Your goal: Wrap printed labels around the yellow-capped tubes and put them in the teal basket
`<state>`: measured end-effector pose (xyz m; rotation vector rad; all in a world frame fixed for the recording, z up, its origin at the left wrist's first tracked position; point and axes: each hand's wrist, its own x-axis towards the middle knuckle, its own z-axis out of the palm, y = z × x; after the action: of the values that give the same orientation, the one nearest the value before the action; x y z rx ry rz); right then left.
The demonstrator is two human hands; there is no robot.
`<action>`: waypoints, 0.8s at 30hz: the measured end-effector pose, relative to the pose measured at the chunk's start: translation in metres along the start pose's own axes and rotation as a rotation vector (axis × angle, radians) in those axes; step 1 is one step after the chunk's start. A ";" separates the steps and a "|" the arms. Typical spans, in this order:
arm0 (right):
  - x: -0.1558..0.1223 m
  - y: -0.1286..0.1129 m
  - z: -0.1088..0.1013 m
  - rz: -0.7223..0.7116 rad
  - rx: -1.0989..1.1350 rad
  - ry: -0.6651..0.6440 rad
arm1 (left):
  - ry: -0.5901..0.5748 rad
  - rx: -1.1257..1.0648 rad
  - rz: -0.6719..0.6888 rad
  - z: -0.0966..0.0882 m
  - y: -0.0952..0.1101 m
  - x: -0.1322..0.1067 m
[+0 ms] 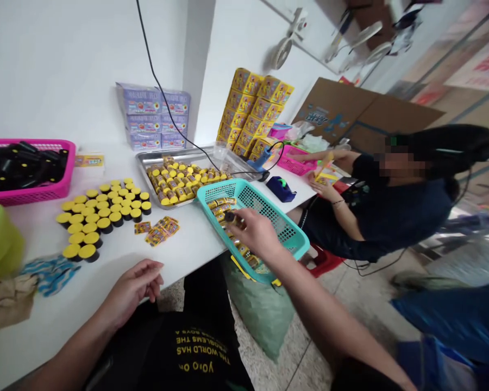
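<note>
My right hand is over the teal plastic basket, its fingers closed on a small canister with a dark end. Most of that canister is hidden by the fingers. Small canisters with printed wrappers lie in a row along the basket's near left side. My left hand rests by the table's front edge, fingers loosely curled and nothing visible in them. Beyond it, a little pile of printed yellow-orange labels lies next to a group of black canisters with yellow lids.
A metal tray of labelled yellow-topped canisters stands behind the basket. At left is a pink basket of black canisters. A blue tape dispenser, stacked yellow boxes and purple boxes stand farther back. A co-worker sits right.
</note>
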<state>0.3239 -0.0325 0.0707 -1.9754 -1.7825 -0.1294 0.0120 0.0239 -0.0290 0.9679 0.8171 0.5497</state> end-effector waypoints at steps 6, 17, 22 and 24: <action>0.088 0.095 0.027 0.141 -0.398 -0.380 | -0.068 -0.110 -0.023 -0.011 -0.004 0.000; 0.116 0.119 0.041 0.213 -0.276 -0.276 | -0.095 -0.192 -0.081 -0.013 -0.006 -0.005; 0.084 0.083 -0.007 0.231 0.071 -0.064 | -0.100 -0.240 -0.084 -0.009 -0.008 -0.007; 0.051 0.057 -0.020 0.154 0.301 -0.067 | -0.114 -0.263 -0.077 -0.007 -0.008 -0.008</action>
<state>0.3911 0.0036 0.0917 -1.9050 -1.5749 0.2437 0.0022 0.0172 -0.0352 0.7164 0.6581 0.5163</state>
